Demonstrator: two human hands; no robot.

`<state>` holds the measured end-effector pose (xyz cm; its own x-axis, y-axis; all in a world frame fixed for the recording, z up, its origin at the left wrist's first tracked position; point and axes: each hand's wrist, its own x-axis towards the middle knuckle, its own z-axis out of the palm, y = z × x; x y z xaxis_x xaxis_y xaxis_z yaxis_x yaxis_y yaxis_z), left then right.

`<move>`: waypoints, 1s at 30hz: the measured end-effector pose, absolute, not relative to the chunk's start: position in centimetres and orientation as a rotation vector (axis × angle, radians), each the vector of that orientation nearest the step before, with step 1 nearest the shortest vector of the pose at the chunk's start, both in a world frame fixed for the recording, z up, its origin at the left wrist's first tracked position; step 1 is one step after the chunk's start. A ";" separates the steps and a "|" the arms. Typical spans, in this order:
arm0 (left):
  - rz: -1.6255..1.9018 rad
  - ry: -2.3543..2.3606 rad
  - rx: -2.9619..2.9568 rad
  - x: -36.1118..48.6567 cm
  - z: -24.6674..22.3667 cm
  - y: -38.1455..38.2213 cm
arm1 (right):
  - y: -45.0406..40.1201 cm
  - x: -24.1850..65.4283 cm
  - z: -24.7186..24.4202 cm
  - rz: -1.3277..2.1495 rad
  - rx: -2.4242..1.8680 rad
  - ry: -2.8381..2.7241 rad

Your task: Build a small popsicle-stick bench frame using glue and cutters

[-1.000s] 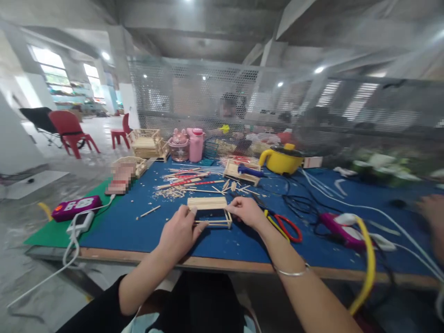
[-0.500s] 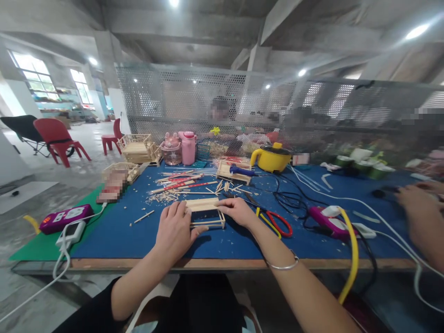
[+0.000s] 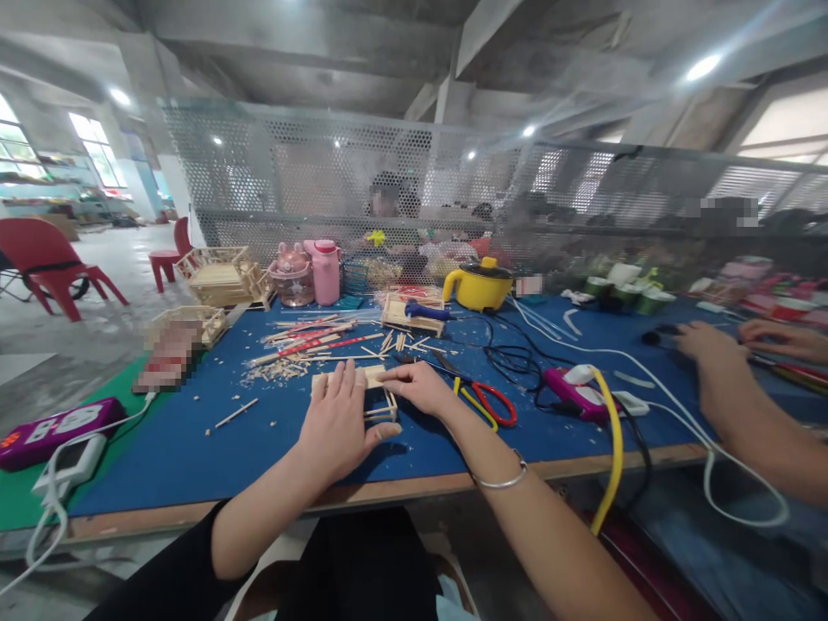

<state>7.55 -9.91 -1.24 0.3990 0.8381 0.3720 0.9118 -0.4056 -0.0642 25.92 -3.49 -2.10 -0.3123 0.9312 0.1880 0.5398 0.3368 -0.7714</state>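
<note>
While the fingers of your left hand (image 3: 335,418) lie flat and almost together across the small wooden frame (image 3: 375,377), your left thumb stretches away from them toward its right end. Your right hand (image 3: 417,385) touches that end with thumb and index finger; whether they pinch the strip or just rest on it, you cannot tell from here. The frame sits near the middle of the front edge of the desk (image 3: 194,457), partly hidden under your left palm.

Just right of your right hand lie a red handle loop (image 3: 513,409) and a yellow handle (image 3: 475,410). Beyond your fingertips you have loose wooden sticks (image 3: 392,343), and to the left of those a heap of chips (image 3: 278,371) beside red-marked plastic packets (image 3: 310,341). A blue glue gun (image 3: 422,310) rests on a shallow wooden piece (image 3: 404,317) farther back.

Along the far edge stand a pink jar (image 3: 291,283), a pink bottle (image 3: 325,274) and a yellow pot (image 3: 482,289), with a larger slatted wooden piece (image 3: 223,283) at the far left corner. Toward the near left corner, a purple power strip (image 3: 61,431) lies on a green mat (image 3: 39,496); a second purple strip (image 3: 574,394) lies to your right, a yellow cable (image 3: 613,457) running from it over the front edge. Near the right edge are a co-worker's hands (image 3: 711,345).
</note>
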 end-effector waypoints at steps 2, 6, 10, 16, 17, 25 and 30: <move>-0.365 -1.540 -2.442 8.0 -2.0 -9.4 | -3.4 26.0 -2.3 0.800 -1.258 -1.976; -0.352 -1.538 -2.461 8.0 -2.5 -8.9 | -3.4 26.0 -2.6 0.779 -1.268 -1.985; -0.338 -1.508 -2.454 7.9 -2.4 -9.0 | -3.5 25.9 -2.6 0.778 -1.247 -1.979; -0.329 -1.527 -2.456 7.9 -2.2 -9.0 | -3.2 26.7 -1.7 0.649 -1.178 -1.479; -0.331 -1.530 -2.459 7.9 -2.2 -9.0 | -3.2 26.9 -1.6 0.597 -1.181 -1.417; -0.338 -1.537 -2.458 7.9 -2.3 -8.9 | -3.9 26.0 -2.1 0.413 -1.215 -1.788; -0.341 -1.532 -2.459 7.8 -2.4 -8.7 | -3.9 25.4 -2.7 0.480 -1.238 -1.928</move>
<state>7.84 -8.74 -2.41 0.4283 0.8484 0.3112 0.9003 -0.4303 -0.0658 25.41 -3.87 -2.67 -0.2216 0.8860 0.4073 0.5919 0.4542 -0.6659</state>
